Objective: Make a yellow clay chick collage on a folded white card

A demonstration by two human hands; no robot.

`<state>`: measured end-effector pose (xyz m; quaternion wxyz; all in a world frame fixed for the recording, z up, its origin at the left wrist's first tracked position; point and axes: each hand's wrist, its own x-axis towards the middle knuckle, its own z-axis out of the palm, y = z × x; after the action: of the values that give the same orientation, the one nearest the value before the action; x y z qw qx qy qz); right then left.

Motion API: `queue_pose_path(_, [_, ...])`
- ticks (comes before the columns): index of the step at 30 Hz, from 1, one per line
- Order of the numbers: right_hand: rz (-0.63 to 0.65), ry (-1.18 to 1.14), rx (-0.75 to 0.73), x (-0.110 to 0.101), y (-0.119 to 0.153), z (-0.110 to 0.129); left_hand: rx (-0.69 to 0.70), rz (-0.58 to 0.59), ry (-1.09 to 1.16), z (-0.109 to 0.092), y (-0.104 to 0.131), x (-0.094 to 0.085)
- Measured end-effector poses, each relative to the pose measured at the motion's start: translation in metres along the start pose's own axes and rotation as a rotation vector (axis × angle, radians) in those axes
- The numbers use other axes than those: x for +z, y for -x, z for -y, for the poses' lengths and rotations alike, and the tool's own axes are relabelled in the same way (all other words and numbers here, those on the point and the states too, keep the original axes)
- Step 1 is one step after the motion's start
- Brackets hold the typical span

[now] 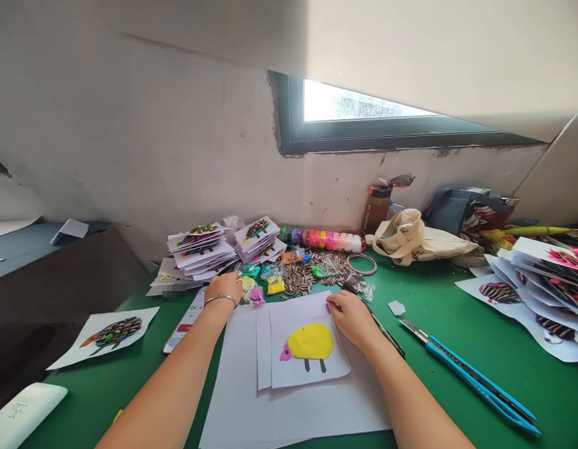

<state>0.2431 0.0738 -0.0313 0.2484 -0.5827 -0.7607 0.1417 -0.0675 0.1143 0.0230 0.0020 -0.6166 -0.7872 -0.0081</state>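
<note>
In front of me lies a white card [307,377] bearing a flat yellow clay body with a pink head and two dark legs. It rests on another card [264,355] and larger white sheets [242,411]. My right hand [353,313] is closed, its fingertips pinched at the upper right edge of the picture card. Further left, my left hand [224,289], with a bracelet on the wrist, reaches to small bags of clay, beside a yellow and pink one [252,292]. Its fingers are mostly hidden. Under the left forearm is a phone [183,327].
Sunflower seeds [300,277], clay packets and a row of coloured clay tubs [321,239] lie at the back. Card stacks stand left [204,255] and right [550,299]. A blue utility knife [476,377], tape ring [362,265], bottle [376,209] and cloth bag [424,240] are on the right.
</note>
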Motion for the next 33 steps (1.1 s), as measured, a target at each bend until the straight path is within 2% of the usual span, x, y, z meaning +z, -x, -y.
queue_pose_path(4, [-0.003, -0.011, 0.002, 0.001, 0.0, 0.0, 0.008, 0.086, -0.025, -0.003, -0.012, 0.006])
queue_pose_path(8, [-0.013, -0.028, 0.004, 0.002, -0.001, 0.0, 0.056, 0.112, -0.008, -0.005, -0.019, 0.008])
queue_pose_path(12, [-0.028, -0.056, -0.002, 0.002, 0.0, 0.0, 0.083, 0.073, 0.061, -0.005, -0.019, 0.006])
queue_pose_path(15, [-0.051, -0.086, -0.012, 0.003, 0.001, -0.001, 0.076, -0.024, 0.151, -0.003, -0.014, -0.004])
queue_pose_path(19, [-0.122, -0.144, -0.009, 0.005, 0.0, 0.0, 0.025, -0.205, 0.343, 0.0, 0.002, -0.023])
queue_pose_path(23, [-0.298, -0.219, 0.026, -0.002, -0.001, 0.01, -0.024, -0.318, 0.632, -0.004, 0.026, -0.03])
queue_pose_path(26, [-0.325, -0.313, 0.019, -0.009, 0.004, 0.024, -0.002, -0.313, 0.853, -0.016, 0.045, -0.025])
queue_pose_path(29, [-0.245, -0.41, -0.005, -0.01, 0.012, 0.042, -0.015, -0.291, 1.104, -0.032, 0.062, -0.016])
queue_pose_path(30, [-0.21, -0.441, -0.008, -0.01, 0.015, 0.047, -0.064, -0.23, 1.296, -0.038, 0.069, -0.012])
queue_pose_path(33, [-0.077, -0.63, 0.054, -0.005, 0.021, 0.062, -0.079, -0.124, 1.399, -0.055, 0.09, 0.0])
